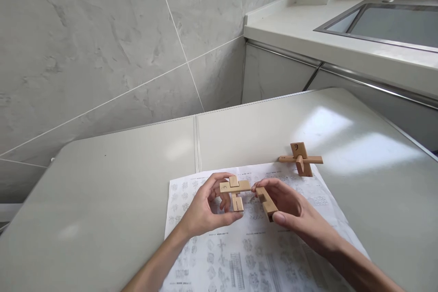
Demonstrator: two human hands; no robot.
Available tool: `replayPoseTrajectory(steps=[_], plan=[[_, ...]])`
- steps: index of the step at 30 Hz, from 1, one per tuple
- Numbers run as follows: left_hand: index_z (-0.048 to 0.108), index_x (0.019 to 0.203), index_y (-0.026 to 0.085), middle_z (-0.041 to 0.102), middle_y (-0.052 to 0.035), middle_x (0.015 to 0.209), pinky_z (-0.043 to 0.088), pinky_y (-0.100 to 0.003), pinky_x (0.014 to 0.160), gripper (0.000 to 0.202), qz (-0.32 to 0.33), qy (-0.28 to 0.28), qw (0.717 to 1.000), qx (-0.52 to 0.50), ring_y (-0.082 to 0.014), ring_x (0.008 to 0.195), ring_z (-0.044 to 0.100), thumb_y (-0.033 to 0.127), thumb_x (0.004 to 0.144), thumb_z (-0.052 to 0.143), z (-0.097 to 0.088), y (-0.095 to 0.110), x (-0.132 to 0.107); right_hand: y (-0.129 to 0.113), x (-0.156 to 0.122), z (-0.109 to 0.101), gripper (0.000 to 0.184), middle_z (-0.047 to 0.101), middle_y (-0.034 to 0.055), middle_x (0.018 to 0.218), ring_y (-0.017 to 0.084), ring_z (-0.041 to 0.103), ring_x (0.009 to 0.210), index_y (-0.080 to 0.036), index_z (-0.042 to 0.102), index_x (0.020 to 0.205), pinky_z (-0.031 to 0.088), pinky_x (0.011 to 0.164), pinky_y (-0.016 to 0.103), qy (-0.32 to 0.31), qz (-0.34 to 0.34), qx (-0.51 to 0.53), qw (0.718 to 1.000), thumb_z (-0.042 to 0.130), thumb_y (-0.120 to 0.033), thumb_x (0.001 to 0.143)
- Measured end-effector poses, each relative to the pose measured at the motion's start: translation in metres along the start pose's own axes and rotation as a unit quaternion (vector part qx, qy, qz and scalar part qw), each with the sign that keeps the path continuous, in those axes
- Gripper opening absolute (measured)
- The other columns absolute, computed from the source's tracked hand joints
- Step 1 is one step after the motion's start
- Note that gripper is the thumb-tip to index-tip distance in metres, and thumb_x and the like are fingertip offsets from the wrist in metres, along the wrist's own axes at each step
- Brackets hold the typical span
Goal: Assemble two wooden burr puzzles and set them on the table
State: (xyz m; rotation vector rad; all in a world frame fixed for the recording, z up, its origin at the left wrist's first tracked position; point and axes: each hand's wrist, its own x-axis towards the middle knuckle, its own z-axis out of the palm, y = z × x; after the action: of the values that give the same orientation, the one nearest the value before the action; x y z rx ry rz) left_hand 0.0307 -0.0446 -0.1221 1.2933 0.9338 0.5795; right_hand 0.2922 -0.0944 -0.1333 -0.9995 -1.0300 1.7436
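My left hand [207, 205] grips two interlocked wooden puzzle pieces [242, 186] between thumb and fingers; the crosswise bar bears a dark mark. Close to its right, my right hand [290, 203] pinches a single notched wooden puzzle piece [266, 203] at its two ends, tilted, with the notch facing left. A small gap seems to separate the two held parts. Beyond my right hand, an assembled wooden cross [299, 159] with a marked upright piece rests at the sheet's far right edge. Under both hands lies a large paper sheet [212, 246] printed with puzzle diagrams.
The pale glossy table [112, 205] has a seam across it and light reflections on the right. A grey marbled tile wall [102, 32] rises behind. At upper right stands a white counter [287, 25] with a metal-rimmed sink [349, 34].
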Motion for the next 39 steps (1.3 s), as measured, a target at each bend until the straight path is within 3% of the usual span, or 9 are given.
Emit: replayPoseTrajectory(steps=[6,9,14,18,22,29,34,39], plan=[[0.054,0.134,0.026,0.063,-0.0011,0.101,0.049,-0.028,0.072,0.067,-0.003,0.003,1.000,0.001,-0.0119,0.076,0.056,0.033,0.080,0.093,0.000,-0.001,-0.001,0.002,0.000,-0.002,0.066,0.072,0.0117,0.142,0.037,0.063,0.140,-0.036,0.070,0.139,0.049,0.119,0.059,0.001,0.012,0.006,1.000,0.088,-0.063,0.082],[0.055,0.134,0.027,0.064,-0.0015,0.103,0.050,-0.028,0.072,0.067,-0.004,0.005,1.000,0.001,-0.0118,0.076,0.057,0.032,0.079,0.093,0.001,-0.001,-0.001,0.002,0.000,-0.001,0.067,0.074,0.0127,0.142,0.038,0.064,0.139,-0.036,0.069,0.143,0.047,0.119,0.064,-0.016,0.018,0.021,0.999,0.087,-0.062,0.083],[0.056,0.135,0.027,0.064,-0.0025,0.108,0.051,-0.027,0.070,0.067,0.010,0.009,1.000,0.014,-0.0105,0.074,0.057,0.028,0.079,0.093,0.005,0.001,-0.002,0.005,-0.002,0.001,0.062,0.071,0.0128,0.145,0.037,0.064,0.140,-0.035,0.071,0.140,0.051,0.116,0.060,-0.006,0.023,0.052,0.998,0.090,-0.054,0.084],[0.057,0.134,0.028,0.064,-0.0031,0.112,0.051,-0.025,0.068,0.065,0.037,0.007,0.999,0.007,-0.0091,0.072,0.055,0.025,0.080,0.092,0.008,-0.001,-0.003,0.006,-0.005,0.000,0.059,0.066,0.0129,0.151,0.038,0.061,0.141,-0.035,0.070,0.139,0.052,0.115,0.058,0.016,0.027,0.019,0.999,0.085,-0.059,0.088],[0.059,0.134,0.028,0.066,-0.0019,0.103,0.051,-0.025,0.070,0.063,0.068,0.005,0.998,0.003,-0.0104,0.074,0.056,0.022,0.080,0.092,0.010,-0.003,-0.004,0.005,-0.005,0.002,0.056,0.064,0.0119,0.150,0.036,0.062,0.141,-0.036,0.065,0.138,0.054,0.113,0.054,-0.008,0.016,0.000,1.000,0.079,-0.064,0.092],[0.060,0.135,0.030,0.067,-0.0036,0.110,0.054,-0.027,0.073,0.064,0.096,0.001,0.995,0.014,-0.0131,0.081,0.063,0.020,0.080,0.091,0.011,-0.007,-0.004,0.006,-0.005,0.011,0.055,0.067,0.0136,0.144,0.036,0.065,0.136,-0.034,0.059,0.136,0.058,0.109,0.055,-0.012,0.027,-0.017,0.999,0.077,-0.064,0.094],[0.062,0.137,0.032,0.069,-0.0055,0.119,0.054,-0.027,0.072,0.066,0.125,-0.002,0.991,0.052,-0.0143,0.084,0.065,0.021,0.079,0.092,0.011,-0.011,-0.004,0.003,-0.004,0.019,0.059,0.068,0.0142,0.140,0.036,0.070,0.130,-0.034,0.054,0.133,0.061,0.104,0.055,-0.010,0.030,-0.030,0.999,0.073,-0.072,0.092],[0.063,0.137,0.031,0.072,-0.0039,0.110,0.054,-0.029,0.073,0.067,0.169,-0.009,0.978,0.121,-0.0141,0.078,0.063,0.023,0.078,0.093,0.009,-0.014,-0.002,0.008,-0.005,0.018,0.055,0.064,0.0123,0.146,0.033,0.068,0.132,-0.035,0.051,0.131,0.061,0.104,0.051,0.003,0.032,-0.020,0.999,0.073,-0.068,0.094]])
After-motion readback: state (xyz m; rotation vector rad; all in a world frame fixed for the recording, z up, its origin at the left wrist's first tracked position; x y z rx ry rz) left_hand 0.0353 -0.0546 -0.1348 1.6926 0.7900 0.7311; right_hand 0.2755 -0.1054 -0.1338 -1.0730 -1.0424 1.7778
